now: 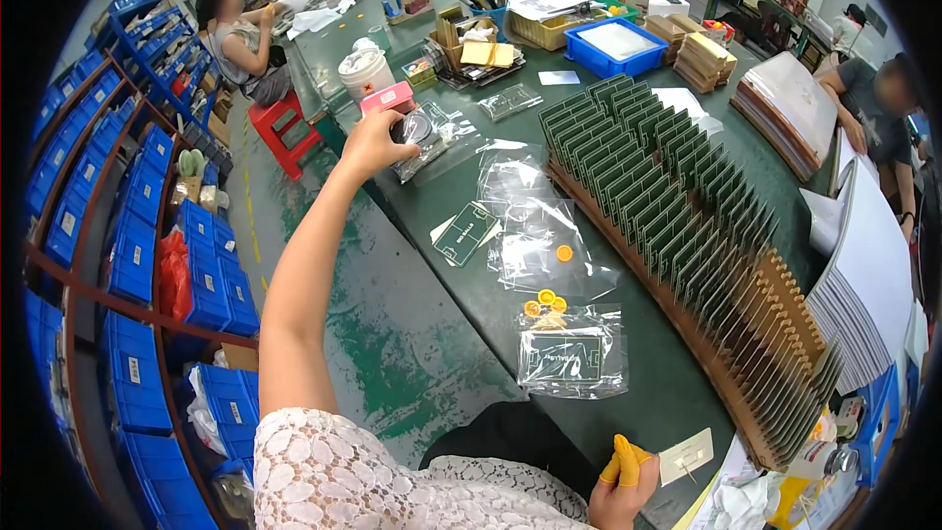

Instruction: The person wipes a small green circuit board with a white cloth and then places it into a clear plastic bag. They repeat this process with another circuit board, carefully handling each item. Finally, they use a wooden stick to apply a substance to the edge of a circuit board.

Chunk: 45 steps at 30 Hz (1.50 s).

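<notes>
My left hand (377,145) reaches out to the far left edge of the table, its thumb and fingers closed on a clear plastic packet (420,128) with dark contents. Just behind the fingers is a pink box (388,98). My right hand (622,486), with yellow finger covers, is low at the front right, fingers drawn together; what they hold, if anything, is hidden. Beside it is a cream card (686,456). Between the hands lie a green printed card (465,234), overlapping clear bags (535,236), several orange-yellow discs (547,303) and a bagged green card (572,358).
A long wooden rack (677,304) of upright green cards runs down the right side. Farther back are a blue tray (615,46), a white tub (366,74) and a paper stack (788,108). Blue bins (137,373) fill shelves at left, beyond a red stool (285,134). Other people sit nearby.
</notes>
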Available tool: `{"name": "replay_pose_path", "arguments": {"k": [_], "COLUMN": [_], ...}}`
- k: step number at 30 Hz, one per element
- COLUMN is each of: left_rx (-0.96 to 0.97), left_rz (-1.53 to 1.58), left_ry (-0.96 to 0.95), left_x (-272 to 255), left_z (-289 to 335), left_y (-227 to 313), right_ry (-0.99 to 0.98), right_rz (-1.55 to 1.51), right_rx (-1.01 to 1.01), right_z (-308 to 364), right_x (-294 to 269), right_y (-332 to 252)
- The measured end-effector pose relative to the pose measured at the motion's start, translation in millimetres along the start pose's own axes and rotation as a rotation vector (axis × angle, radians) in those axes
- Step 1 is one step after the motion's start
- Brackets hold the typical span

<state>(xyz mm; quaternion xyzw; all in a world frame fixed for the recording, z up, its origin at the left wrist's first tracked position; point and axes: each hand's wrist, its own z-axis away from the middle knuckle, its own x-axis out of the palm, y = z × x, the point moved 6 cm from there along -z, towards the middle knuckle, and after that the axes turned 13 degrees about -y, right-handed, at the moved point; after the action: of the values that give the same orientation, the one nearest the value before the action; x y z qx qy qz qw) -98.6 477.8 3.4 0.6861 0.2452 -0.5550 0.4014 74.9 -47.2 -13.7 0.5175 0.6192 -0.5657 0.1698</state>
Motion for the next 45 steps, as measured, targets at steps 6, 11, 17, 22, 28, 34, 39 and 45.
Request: {"name": "replay_pose_path", "arguments": {"k": [6, 11, 17, 22, 28, 34, 39, 45], "left_rx": [0.029, -0.019, -0.095, 0.013, 0.157, 0.05, 0.035, -0.141], "left_rz": [0.024, 0.081, 0.156, -0.096, 0.118, 0.099, 0.154, 0.06], "left_ry": [-0.028, -0.061, -0.085, 0.229, 0.088, 0.001, -0.022, -0.369], "left_x": [8.0, 8.5, -0.5, -22.5, 20.2, 70.6, 33.6, 16.8], "left_z": [-8.3, -11.7, -15.4, -32.9, -107.6, -145.3, -117.8, -49.7], "left_y": [-15.8, -21.4, -33.4, -13.2, 69.0, 73.7, 46.2, -31.4], "right_ry": [-0.005, 0.013, 0.003, -0.004, -0.018, -0.036, -0.001, -0.023], "right_rz": [-0.003, -0.011, -0.012, -0.01, -0.008, 0.01, 0.034, 0.041], "right_rx": [0.004, 0.004, -0.01, -0.003, 0.01, -0.018, -0.015, -0.016], "right_z": [-0.2, -0.3, -1.2, -1.3, -0.1, 1.7, -1.1, -2.9], "right_x": [0.9, -0.2, -0.6, 1.1, 1.2, 3.5, 4.1, 3.9], "right_y": [1.2, 2.0, 1.9, 2.3, 7.2, 7.9, 6.3, 0.9]}}
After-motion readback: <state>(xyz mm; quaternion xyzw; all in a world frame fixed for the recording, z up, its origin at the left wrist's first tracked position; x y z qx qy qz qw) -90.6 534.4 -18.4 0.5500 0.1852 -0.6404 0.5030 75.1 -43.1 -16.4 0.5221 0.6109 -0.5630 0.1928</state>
